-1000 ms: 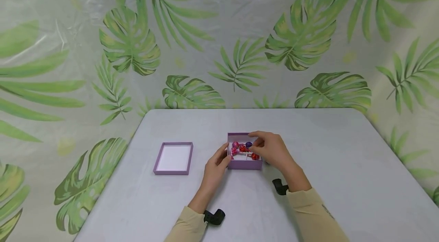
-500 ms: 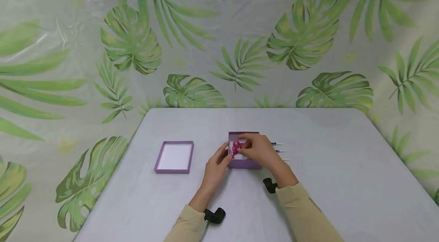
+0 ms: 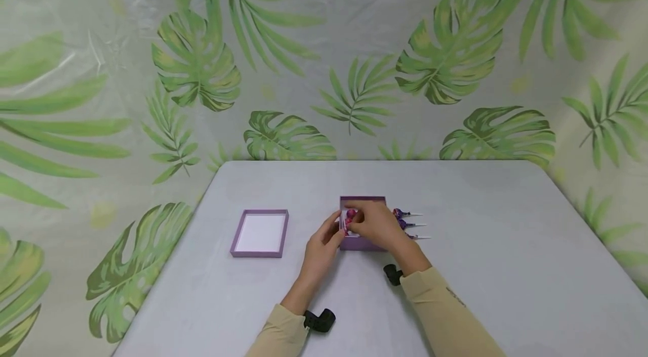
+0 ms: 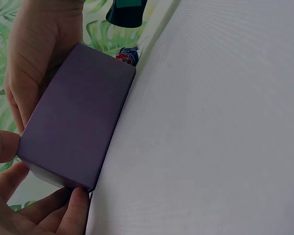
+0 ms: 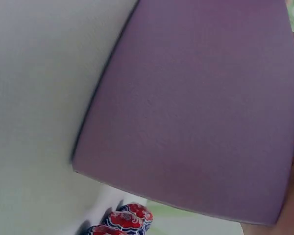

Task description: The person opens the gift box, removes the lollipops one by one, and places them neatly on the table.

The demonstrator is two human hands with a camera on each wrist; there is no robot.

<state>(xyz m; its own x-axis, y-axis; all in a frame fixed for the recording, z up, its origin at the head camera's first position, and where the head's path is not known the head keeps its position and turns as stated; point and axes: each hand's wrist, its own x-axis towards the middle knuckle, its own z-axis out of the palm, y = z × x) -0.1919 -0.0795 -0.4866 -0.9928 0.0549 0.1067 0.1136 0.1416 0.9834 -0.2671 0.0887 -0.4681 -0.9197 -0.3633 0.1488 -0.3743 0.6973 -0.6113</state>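
Though outside one box, three lollipops

And the right hand covers the side of the box facing the table's right edge, so there's no telling whether it holds anything! Of the lollipops lying beside the box, the one nearest the table's near edge has most of its head behind that hand; print on the right sleeve is too small to read, and box walls hide the contents in both wrist views.
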